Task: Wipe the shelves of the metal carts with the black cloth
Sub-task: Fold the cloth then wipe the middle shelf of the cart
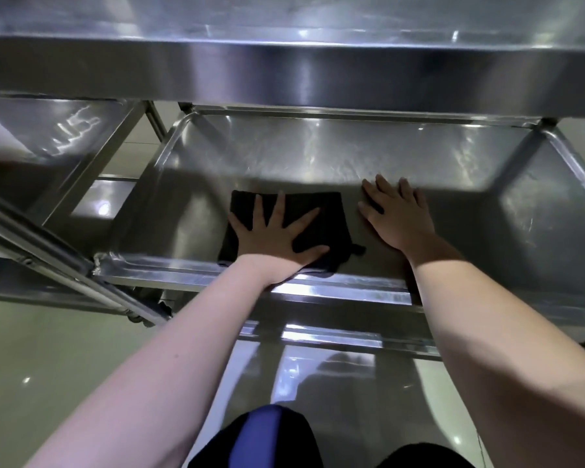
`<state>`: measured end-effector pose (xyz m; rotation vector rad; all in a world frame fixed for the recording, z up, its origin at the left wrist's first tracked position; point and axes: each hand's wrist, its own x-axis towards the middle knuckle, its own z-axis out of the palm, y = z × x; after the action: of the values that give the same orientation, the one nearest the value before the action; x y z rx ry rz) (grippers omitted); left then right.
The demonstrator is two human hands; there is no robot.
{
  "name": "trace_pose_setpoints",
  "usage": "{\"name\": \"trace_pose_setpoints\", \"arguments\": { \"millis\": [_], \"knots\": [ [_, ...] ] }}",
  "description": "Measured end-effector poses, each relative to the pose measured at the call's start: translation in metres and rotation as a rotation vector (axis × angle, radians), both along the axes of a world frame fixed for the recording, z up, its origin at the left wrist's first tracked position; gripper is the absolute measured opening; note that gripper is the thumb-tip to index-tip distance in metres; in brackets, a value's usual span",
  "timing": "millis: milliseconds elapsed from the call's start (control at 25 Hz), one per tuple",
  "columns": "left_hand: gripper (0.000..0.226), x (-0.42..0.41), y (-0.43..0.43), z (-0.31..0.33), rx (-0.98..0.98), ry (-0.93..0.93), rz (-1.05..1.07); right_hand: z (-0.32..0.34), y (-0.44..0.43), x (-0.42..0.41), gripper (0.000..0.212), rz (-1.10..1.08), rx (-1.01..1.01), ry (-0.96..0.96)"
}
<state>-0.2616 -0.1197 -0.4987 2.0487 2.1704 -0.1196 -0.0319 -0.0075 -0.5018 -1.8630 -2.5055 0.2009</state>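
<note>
Left hand presses black cloth, fingers spread; right hand, fingers straight, rests on shelf beside.

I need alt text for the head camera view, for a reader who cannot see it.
A person's left hand presses a black cloth flat on a metal cart shelf, fingers spread. The right hand rests flat on the bare metal beside the cloth.

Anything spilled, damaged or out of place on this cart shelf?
Nothing stands out. The black cloth lies flat under the left hand on the shelf; the right hand rests flat beside it. No spill or dent shows; only light reflections streak the metal.
</note>
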Motion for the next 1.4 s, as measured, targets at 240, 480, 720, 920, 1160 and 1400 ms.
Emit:
{"name": "trace_pose_setpoints", "arguments": {
  "millis": [240, 480, 720, 920, 1160, 1400],
  "knots": [
    [0.085, -0.103, -0.024, 0.014, 0.027, 0.009, 0.230, 0.003, -0.005, 0.002, 0.060, -0.012, -0.017, -0.018],
    [0.085, -0.027, -0.017, 0.012, -0.049, -0.001, 0.217, -0.006, -0.003, -0.007, 0.059, -0.023, 0.038, -0.050],
    [0.085, 0.041, -0.011, 0.002, -0.035, -0.033, 0.028, -0.004, 0.000, 0.006, 0.057, 0.020, 0.023, -0.006],
    [0.077, -0.115, -0.037, 0.008, 0.039, -0.043, 0.225, 0.003, -0.004, -0.005, 0.059, 0.003, 0.003, -0.010],
    [0.080, -0.134, -0.037, 0.006, 0.044, -0.022, 0.179, 0.015, -0.002, -0.043, 0.055, -0.062, 0.006, 0.078],
    [0.078, -0.131, -0.040, 0.008, 0.017, -0.034, 0.212, 0.006, -0.006, -0.171, 0.052, 0.101, 0.013, 0.051]
  ]
}}
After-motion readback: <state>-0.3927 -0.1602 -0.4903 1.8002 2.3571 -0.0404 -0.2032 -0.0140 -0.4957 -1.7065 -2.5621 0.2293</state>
